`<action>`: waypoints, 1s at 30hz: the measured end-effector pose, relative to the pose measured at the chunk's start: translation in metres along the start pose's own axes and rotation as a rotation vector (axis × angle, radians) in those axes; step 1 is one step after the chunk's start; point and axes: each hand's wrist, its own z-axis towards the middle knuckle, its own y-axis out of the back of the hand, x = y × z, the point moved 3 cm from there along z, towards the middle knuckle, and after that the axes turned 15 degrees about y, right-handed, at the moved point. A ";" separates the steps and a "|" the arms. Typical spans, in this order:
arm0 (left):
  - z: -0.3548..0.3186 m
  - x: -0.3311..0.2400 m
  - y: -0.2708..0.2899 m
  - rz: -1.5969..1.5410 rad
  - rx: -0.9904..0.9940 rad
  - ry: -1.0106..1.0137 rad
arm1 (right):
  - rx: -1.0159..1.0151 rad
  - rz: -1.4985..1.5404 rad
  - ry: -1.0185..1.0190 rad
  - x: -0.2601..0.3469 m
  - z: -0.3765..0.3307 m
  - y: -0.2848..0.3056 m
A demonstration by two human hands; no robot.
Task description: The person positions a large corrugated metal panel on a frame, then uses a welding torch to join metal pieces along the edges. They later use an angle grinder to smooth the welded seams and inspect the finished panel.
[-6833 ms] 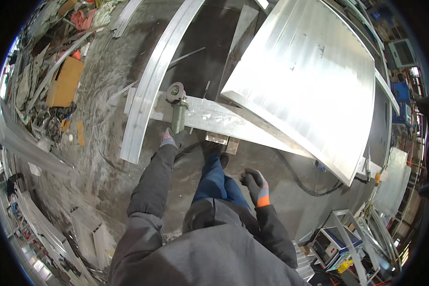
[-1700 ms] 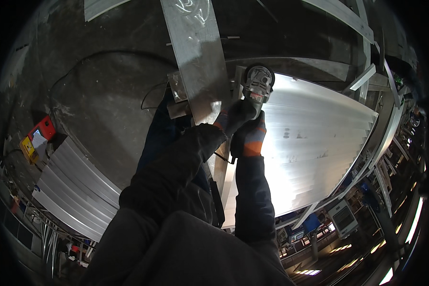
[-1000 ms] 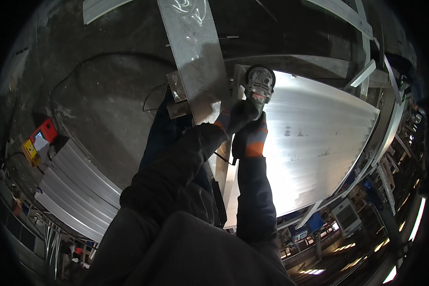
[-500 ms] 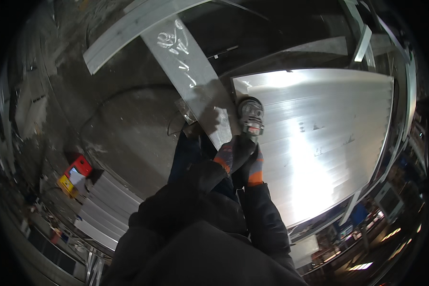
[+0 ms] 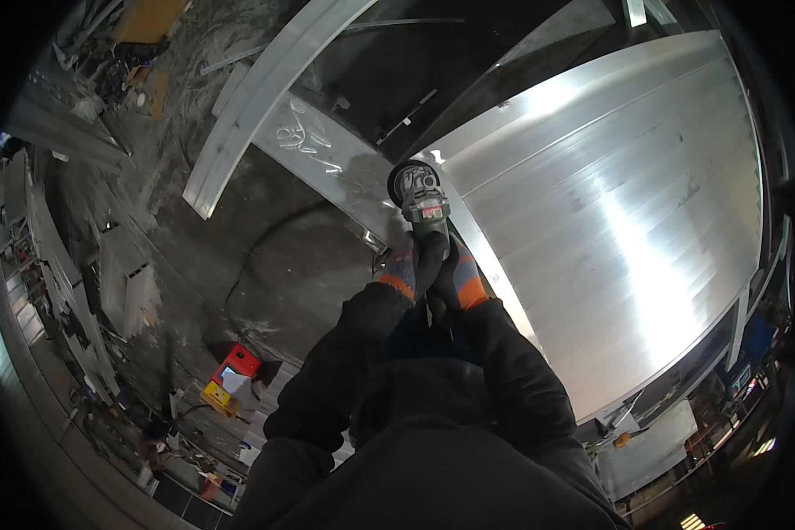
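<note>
An angle grinder [image 5: 422,199] points away from me, its dark disc guard at the near-left corner region of a large ribbed metal panel [image 5: 583,230]. Both hands wear grey gloves with orange cuffs and close around the grinder's body. My left hand [image 5: 409,265] wraps it from the left, and my right hand [image 5: 458,268] grips from the right. A flat metal plank [image 5: 314,146] with chalk-like marks runs from the upper left toward the grinder head. Whether the disc touches metal is hidden beneath the tool.
A long metal channel [image 5: 269,106] crosses the plank's far end. A red and yellow device [image 5: 231,380] stands on the floor at the lower left. A dark cable [image 5: 254,256] curves over the floor. Scrap pieces [image 5: 125,278] lie at the left.
The grinder and both hands have shifted left, off the panel's surface to its left edge. My view has turned, so the panel and plank appear rotated.
</note>
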 end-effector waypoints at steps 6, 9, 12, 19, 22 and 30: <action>-0.001 -0.015 0.010 -0.003 0.113 0.064 | 0.144 -0.304 0.107 0.002 0.000 0.008; -0.002 -0.023 0.012 -0.016 0.092 0.037 | 0.135 -0.306 0.061 0.003 0.001 0.011; -0.002 -0.021 0.005 0.016 0.262 0.157 | 0.135 -0.305 0.030 0.004 -0.001 0.012; 0.006 -0.010 0.008 0.056 -0.009 -0.067 | 0.134 -0.186 0.074 0.001 0.002 0.003; 0.013 0.000 0.006 0.266 0.110 -0.055 | 0.053 -0.090 0.011 0.000 0.006 -0.001; 0.020 0.007 0.022 0.148 0.188 -0.040 | 0.173 -0.184 0.149 -0.010 0.011 -0.014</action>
